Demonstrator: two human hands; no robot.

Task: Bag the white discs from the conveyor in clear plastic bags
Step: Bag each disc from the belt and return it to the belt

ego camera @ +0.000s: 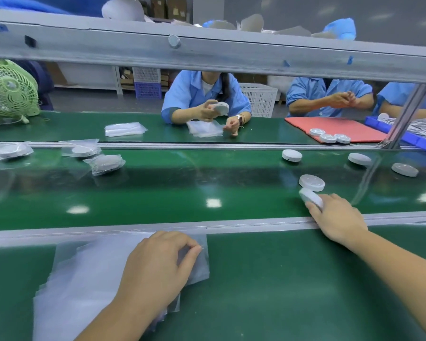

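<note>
Fingers point(315, 209) of the right hand point(337, 219) grip a smooth round white disc point(310, 196) near the glossy green conveyor's point(158, 188) near edge, just beside a second disc point(311, 182). Bare belt stretches leftward. The left hand point(158, 264) pinches a corner of the limp clear plastic bags point(91, 279) stacked on the tabletop point(280, 279).

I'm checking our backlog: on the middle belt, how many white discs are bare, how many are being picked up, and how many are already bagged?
Bare white discs lying on the middle belt: 4
White disc in the right hand's grip: 1
Bagged discs: 3, as far as the left edge shows
Total: 8
</note>
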